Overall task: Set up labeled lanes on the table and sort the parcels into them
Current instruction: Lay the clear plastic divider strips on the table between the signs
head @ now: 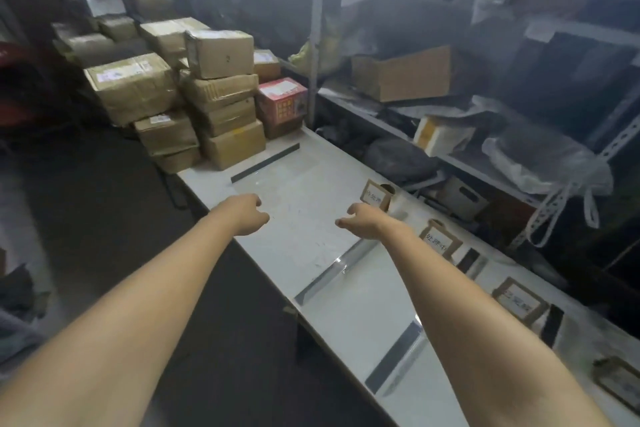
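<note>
Both my arms reach out over the white table (311, 236). My left hand (247, 213) and my right hand (360, 220) hover above the first lane with fingers loosely curled, holding nothing. Dark divider strips (265, 163) (334, 272) (394, 357) split the table into lanes. Cardboard label cards (375, 194) (440, 239) (519, 300) (618, 381) stand along the far edge, one per lane. A stack of taped brown parcels (218, 94) with a red box (282, 102) is piled at the table's far end.
A metal shelf rack (450, 156) with boxes, bags and plastic wrap runs along the right of the table. More parcels (114, 10) are heaped behind the stack at the left. Dark floor lies left of the table.
</note>
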